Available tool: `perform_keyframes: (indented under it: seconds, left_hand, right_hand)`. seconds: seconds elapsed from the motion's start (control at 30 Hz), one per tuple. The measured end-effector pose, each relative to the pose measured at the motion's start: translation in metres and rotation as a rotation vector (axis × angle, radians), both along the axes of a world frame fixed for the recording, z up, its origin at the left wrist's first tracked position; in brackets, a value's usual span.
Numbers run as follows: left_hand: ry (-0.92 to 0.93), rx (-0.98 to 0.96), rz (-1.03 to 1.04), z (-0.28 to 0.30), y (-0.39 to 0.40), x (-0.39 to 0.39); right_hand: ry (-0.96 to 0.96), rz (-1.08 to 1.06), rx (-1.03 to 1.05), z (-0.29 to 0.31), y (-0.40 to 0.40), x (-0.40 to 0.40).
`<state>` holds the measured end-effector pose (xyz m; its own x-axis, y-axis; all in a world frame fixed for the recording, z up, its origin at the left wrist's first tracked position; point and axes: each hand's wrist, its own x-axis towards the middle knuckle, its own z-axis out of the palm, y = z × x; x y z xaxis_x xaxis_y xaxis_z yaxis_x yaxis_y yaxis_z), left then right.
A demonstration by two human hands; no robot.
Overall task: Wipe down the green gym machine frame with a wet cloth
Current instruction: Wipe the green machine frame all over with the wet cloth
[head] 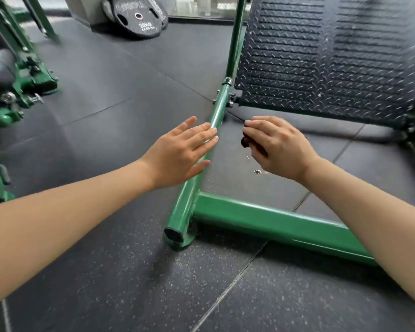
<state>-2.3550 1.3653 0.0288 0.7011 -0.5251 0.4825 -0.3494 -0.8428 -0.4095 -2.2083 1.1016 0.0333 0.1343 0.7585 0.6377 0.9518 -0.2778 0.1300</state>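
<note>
A green frame tube [189,188] is laid along the rubber floor [106,283], joined to a crossbar [273,222]; the left hand [180,149] is spread flat, its fingertips resting on the tube. Just right of the tube, a small dark cloth [246,141] is pinched in the curled right hand [278,144]; beyond, a black footplate [326,56] is seen, tilted.

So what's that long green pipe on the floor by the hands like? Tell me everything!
The green pipe is a shiny painted metal tube lying low on the dark rubber floor. Its near end is open with a dark plug inside. Another green bar joins it from the right. Farther away, bolts fix it to a green post. The left hand lies flat over it, fingers straight.
</note>
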Motion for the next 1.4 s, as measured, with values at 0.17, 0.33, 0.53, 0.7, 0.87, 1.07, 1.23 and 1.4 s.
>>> perform_keyframes:
  seconds: [0.17,0.33,0.53,0.7,0.87,1.07,1.23,1.4]
  left_hand:
    - [-0.166,-0.03,-0.009,0.063,-0.026,0.027]
    - [-0.247,-0.07,-0.063,0.12,-0.056,0.044]
    - [-0.329,-0.091,-0.093,0.186,-0.088,0.061]
    - [-0.398,-0.061,-0.12,0.243,-0.107,0.065]
    - [-0.486,-0.021,-0.137,0.299,-0.114,0.068]
    - [-0.562,0.023,-0.122,0.352,-0.112,0.065]
    - [-0.573,-0.024,-0.05,0.39,-0.091,0.057]
    - [-0.582,0.025,0.012,0.424,-0.061,0.052]
  right_hand:
    - [-0.059,-0.1,0.153,0.063,-0.028,0.006]
    - [-0.131,-0.181,0.289,0.116,-0.051,0.001]
    - [-0.193,-0.226,0.428,0.168,-0.064,-0.007]
    - [-0.26,-0.287,0.454,0.205,-0.076,-0.021]
    - [-0.288,-0.382,0.525,0.242,-0.09,-0.033]
    - [-0.369,-0.354,0.513,0.303,-0.067,-0.044]
    - [-0.383,-0.324,0.538,0.351,-0.035,-0.046]
    - [-0.386,-0.305,0.549,0.39,-0.006,-0.043]
